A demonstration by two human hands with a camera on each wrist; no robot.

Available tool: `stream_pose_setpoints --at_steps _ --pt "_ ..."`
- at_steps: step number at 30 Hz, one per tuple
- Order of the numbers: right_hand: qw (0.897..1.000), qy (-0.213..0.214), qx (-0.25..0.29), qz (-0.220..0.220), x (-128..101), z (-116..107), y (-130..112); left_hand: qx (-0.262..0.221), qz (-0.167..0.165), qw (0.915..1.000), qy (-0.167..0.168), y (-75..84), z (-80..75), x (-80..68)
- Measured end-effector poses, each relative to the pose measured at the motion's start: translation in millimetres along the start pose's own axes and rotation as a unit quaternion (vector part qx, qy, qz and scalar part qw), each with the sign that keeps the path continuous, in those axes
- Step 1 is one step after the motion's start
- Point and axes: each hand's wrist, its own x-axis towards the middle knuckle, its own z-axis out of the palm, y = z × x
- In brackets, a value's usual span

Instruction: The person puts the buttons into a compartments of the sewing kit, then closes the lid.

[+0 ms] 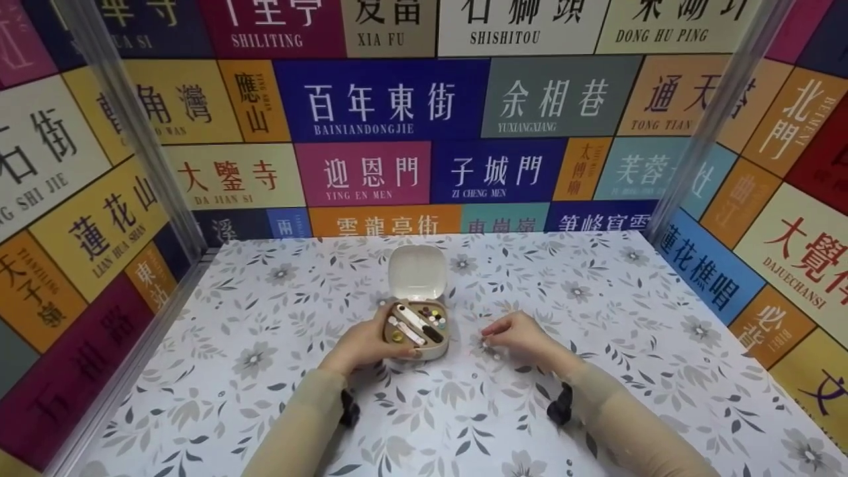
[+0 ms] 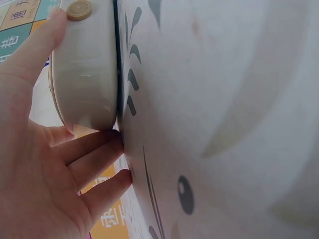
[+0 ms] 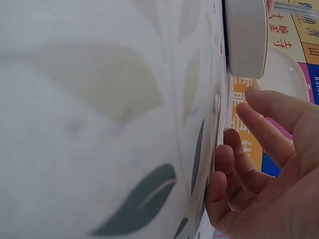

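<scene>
Small rounded sewing kit box point(image 1: 417, 331), smooth glossy off-white plastic, lid point(image 1: 415, 273) hinged upright, resting mid-table on the leaf-printed tablecloth point(image 1: 278, 331). Cupped from its left side by the left hand point(image 1: 361, 344), thumb along the top rim, fingers point(image 2: 94, 154) spread against the base. Just right of it, right hand point(image 1: 520, 334) loosely curled, fingertips point(image 3: 219, 189) touching the cloth (whether pinching the small white beads point(image 1: 493, 351) beneath, cannot tell). Wide bare cloth all round, wall panels well back.

We see the left hand point(image 1: 363, 344) gripping a small open sewing kit point(image 1: 417, 322) on the floral tablecloth point(image 1: 265, 371), its white lid point(image 1: 415, 273) standing upright. The right hand point(image 1: 520, 334) rests just beside it, fingertips by some small white buttons point(image 1: 491, 351). Colourful sign panels point(image 1: 384, 99) wall the space.
</scene>
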Motion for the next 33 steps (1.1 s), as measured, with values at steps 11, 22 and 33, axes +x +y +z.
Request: stream_pose_setpoints --at_steps 11,22,33 --pt "0.993 -0.107 -0.024 -0.043 -5 -17 13 0.013 0.014 0.9998 0.005 -2.1 1.3 -1.7" --pt "0.989 -0.127 -0.068 -0.043 0 -21 17 0.007 0.010 0.9999 0.003 -2.3 2.6 -2.1" --pt "0.986 -0.117 -0.100 -0.064 1 -22 15 0.016 0.002 0.9999 0.005 -0.8 1.0 -0.1"
